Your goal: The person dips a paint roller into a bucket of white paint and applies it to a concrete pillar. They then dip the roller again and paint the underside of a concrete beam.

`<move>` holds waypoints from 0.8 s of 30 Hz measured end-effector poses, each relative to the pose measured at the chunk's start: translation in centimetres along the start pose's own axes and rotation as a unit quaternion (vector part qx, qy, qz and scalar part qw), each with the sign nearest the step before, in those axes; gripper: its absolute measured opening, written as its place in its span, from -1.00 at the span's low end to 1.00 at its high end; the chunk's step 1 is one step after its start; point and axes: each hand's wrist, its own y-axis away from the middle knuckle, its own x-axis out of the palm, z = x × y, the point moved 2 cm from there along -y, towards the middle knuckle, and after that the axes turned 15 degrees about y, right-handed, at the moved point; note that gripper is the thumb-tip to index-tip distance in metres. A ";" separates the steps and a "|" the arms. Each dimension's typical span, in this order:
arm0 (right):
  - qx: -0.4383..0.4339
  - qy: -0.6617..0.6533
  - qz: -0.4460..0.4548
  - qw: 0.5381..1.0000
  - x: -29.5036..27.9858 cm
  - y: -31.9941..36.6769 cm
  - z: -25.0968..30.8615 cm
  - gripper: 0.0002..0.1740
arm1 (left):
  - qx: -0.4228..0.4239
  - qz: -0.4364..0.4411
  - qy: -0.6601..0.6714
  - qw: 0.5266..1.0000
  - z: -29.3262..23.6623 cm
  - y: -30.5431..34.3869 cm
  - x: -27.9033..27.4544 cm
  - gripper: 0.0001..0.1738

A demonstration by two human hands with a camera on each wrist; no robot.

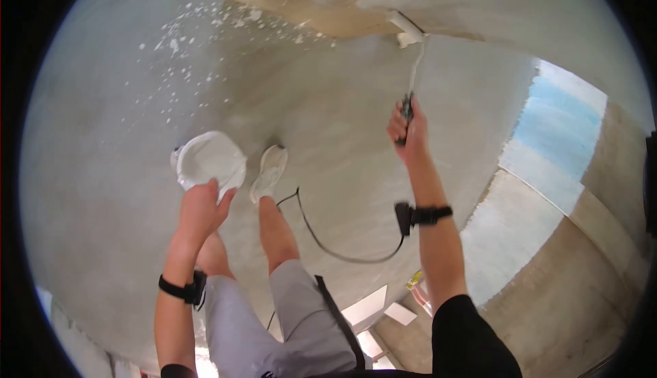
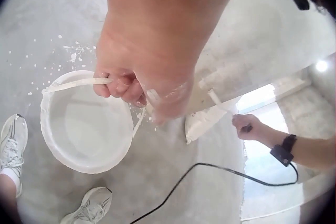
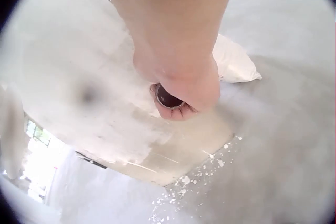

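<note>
My left hand grips the thin white handle of a white bucket, which hangs in front of my legs. Pale paint lies inside it. Out ahead, my right hand has its fingers wrapped round the dark grip of a paint roller. The roller's white sleeve is up at the lower part of the wall, near the floor line. From the right wrist, only the round dark butt of the grip shows in the fist; the sleeve is hidden there.
White paint drops speckle the grey floor at the wall's foot. A white, bag-like thing lies by the wall. Blue and white patches cover another wall at right. A black cable loops from the right wrist device.
</note>
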 end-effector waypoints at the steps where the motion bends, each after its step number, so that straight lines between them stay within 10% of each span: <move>1: 0.028 0.012 0.008 1.000 -0.4 -2.7 -0.8 -0.54 | -0.010 0.006 0.013 1.000 0.1 -0.3 0.1 -0.53; 11: 0.010 0.248 -0.061 0.967 4.1 2.9 -8.7 -0.53 | -0.096 -0.016 0.096 0.991 2.0 -3.5 0.3 -0.43; 15: -0.123 0.536 -0.097 0.829 2.1 5.0 -16.7 -0.51 | -0.134 -0.046 0.168 0.976 4.6 -5.4 1.1 -0.35; 24: -0.089 0.648 0.008 0.756 11.4 11.4 -18.7 -0.60 | -0.252 -0.140 0.327 0.900 11.6 -8.4 3.4 -0.32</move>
